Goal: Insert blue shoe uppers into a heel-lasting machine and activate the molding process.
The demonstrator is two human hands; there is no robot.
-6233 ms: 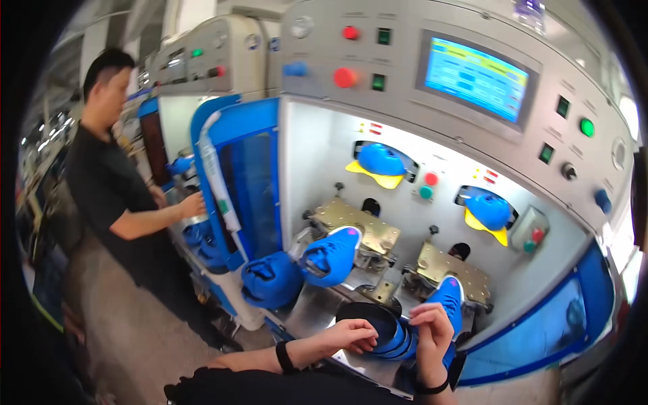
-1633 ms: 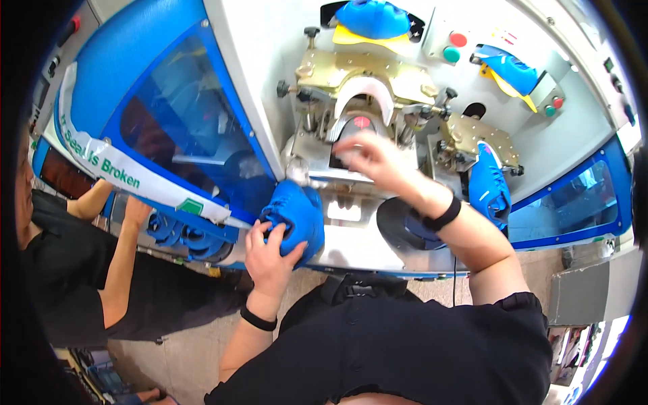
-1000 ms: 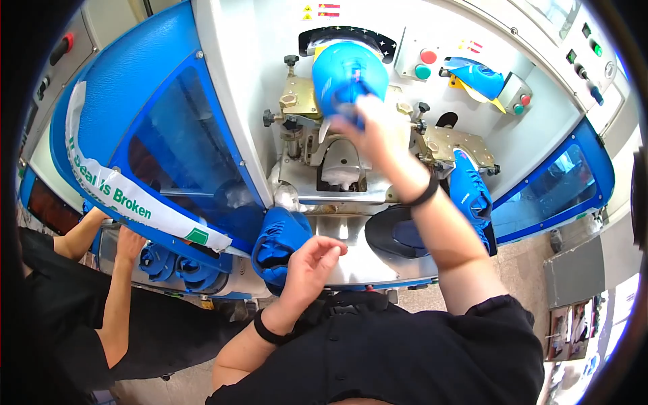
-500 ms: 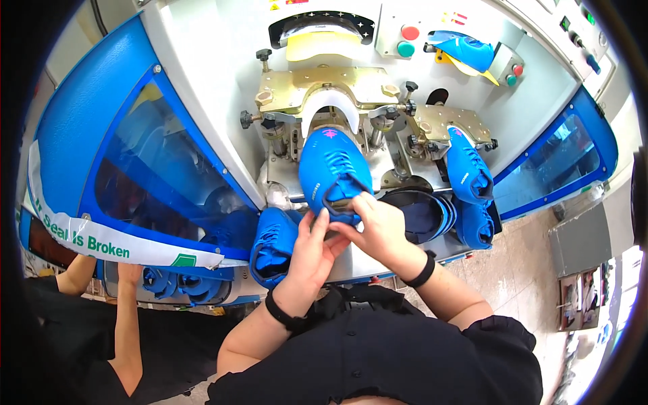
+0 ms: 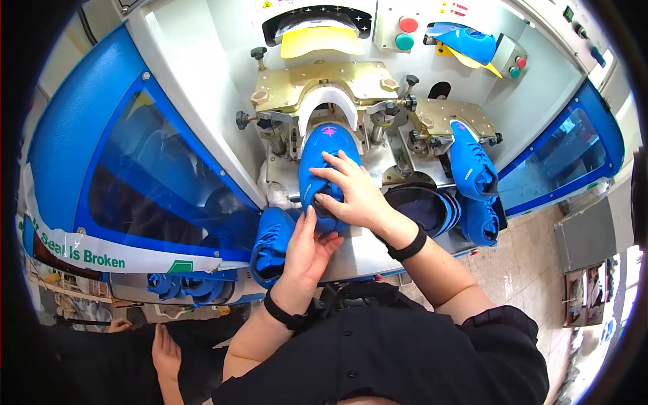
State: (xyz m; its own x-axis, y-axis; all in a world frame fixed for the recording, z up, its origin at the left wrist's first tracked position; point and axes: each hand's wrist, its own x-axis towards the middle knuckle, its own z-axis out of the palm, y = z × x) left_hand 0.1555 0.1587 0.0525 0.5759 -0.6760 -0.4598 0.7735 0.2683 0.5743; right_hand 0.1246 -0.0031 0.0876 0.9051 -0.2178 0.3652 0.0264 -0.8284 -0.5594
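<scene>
A blue lace-up shoe upper [image 5: 331, 140] with a small pink mark on its toe lies under the white curved pad [image 5: 327, 108] of a brass-plated clamp [image 5: 290, 86], toe toward the machine. My right hand [image 5: 356, 196] grips it from above, fingers over the laces and thumb at the ankle opening. Around the heel closes my left hand [image 5: 307, 255], its thumb against the side and its other fingers curled below. Just left of that hand stands another blue shoe upper [image 5: 268, 244], opening toward me.
A second clamp [image 5: 451, 120] holds a blue upper [image 5: 468, 165], with another upper [image 5: 480, 221] below. Beside them sits a dark blue-rimmed container [image 5: 417, 208]. Blue windowed doors [image 5: 61, 155] flank the machine. Button boxes [image 5: 397, 30] sit behind. A co-worker's hand [image 5: 167, 351] shows lower left.
My right hand has moved from the heel edge forward over the laces and tongue. My left hand stays at the heel. The co-worker's hands have moved lower.
</scene>
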